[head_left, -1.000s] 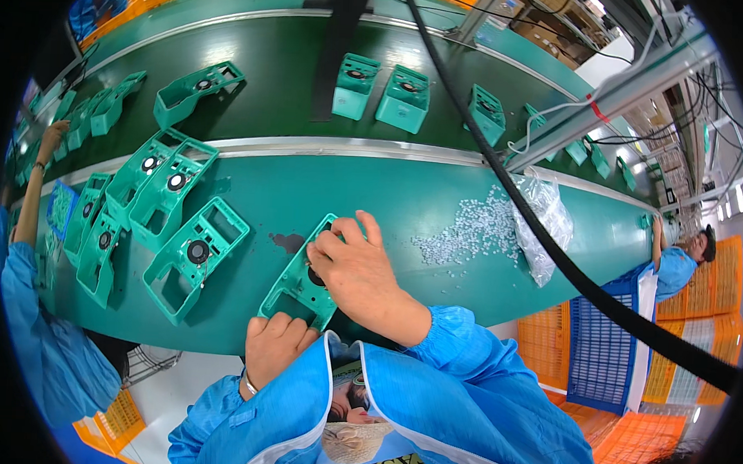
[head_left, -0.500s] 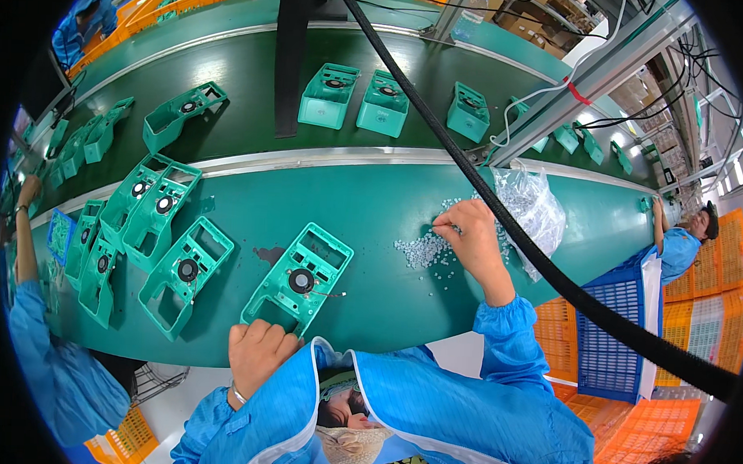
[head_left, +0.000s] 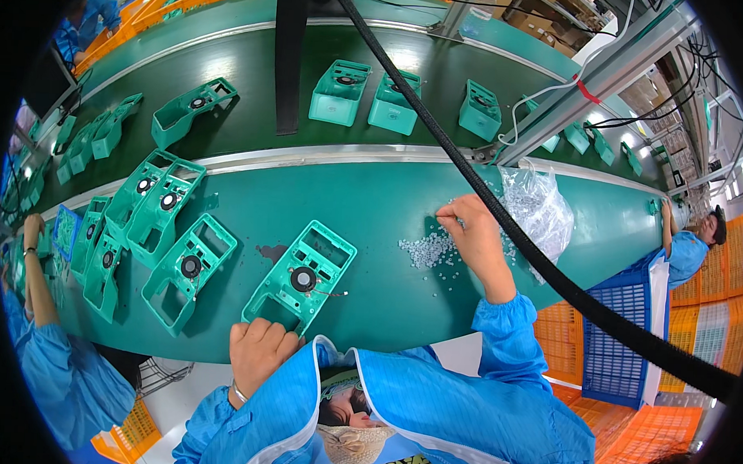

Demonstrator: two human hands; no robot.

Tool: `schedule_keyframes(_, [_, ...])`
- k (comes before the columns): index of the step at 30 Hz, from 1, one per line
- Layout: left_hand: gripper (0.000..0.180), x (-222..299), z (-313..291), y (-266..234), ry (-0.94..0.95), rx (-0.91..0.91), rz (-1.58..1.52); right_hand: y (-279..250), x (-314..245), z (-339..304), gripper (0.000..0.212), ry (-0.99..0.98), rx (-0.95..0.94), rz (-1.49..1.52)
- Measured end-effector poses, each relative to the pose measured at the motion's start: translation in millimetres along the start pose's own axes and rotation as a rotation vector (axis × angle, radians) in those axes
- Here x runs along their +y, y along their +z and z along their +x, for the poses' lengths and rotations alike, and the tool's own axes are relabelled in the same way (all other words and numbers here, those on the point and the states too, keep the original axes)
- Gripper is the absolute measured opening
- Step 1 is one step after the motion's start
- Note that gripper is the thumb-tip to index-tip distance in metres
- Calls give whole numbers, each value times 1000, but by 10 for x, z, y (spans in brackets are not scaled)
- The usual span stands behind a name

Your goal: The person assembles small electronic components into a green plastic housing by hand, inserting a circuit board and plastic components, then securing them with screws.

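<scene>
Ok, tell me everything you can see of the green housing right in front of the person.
The green housing looks like moulded plastic, an open shell lying flat on the green table, tilted with its top to the right. It has a rectangular window opening near the top, a round black part with a pale centre mid-body, and thin wires trailing right. The left hand touches its lower end.

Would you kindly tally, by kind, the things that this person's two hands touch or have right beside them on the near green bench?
Green plastic housing with a round black part, at the left hand: 1
Pile of small pale parts, at the right hand: 1
Clear plastic bag, beside that pile: 1
Total: 3
</scene>
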State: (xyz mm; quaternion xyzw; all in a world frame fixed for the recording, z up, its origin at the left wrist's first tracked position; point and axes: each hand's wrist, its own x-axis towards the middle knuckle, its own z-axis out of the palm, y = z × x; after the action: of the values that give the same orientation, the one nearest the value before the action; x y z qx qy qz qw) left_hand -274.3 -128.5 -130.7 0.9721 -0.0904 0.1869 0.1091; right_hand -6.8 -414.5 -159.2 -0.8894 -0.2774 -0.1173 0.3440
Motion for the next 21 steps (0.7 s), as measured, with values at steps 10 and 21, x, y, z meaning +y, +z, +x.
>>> schedule_keyframes(10, [17, -14, -1, -25, 8, -21, 15, 42, -9, -46, 10, -205, -34, -145])
schedule_keyframes(21, [16, -8, 21, -19, -4, -26, -2, 3, -62, -48, 9, -277, -5, -262])
